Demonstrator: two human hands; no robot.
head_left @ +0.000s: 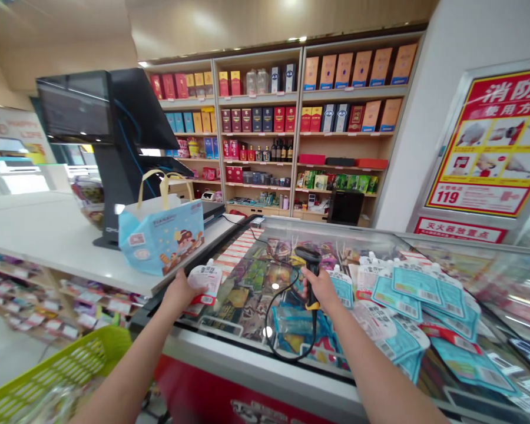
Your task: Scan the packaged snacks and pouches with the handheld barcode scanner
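My left hand (183, 292) grips a white and red spouted pouch (209, 282) over the left edge of the glass-topped case, just below a light blue gift bag (165, 232) standing on the white counter. In my right hand (317, 285) is a black and yellow barcode scanner (308, 255), its head raised above the glass and its cable looping down in front. To the right of that hand, a heap of blue and white spouted pouches (417, 282) lies on the glass. Bags of goods show beneath the glass.
A black checkout monitor (77, 106) stands on the white counter (26, 218) at left. Below it sits a green basket (57, 365) with items inside. Shelves of boxes and bottles (260, 121) line the back wall, beside a red fire-safety poster (490, 141).
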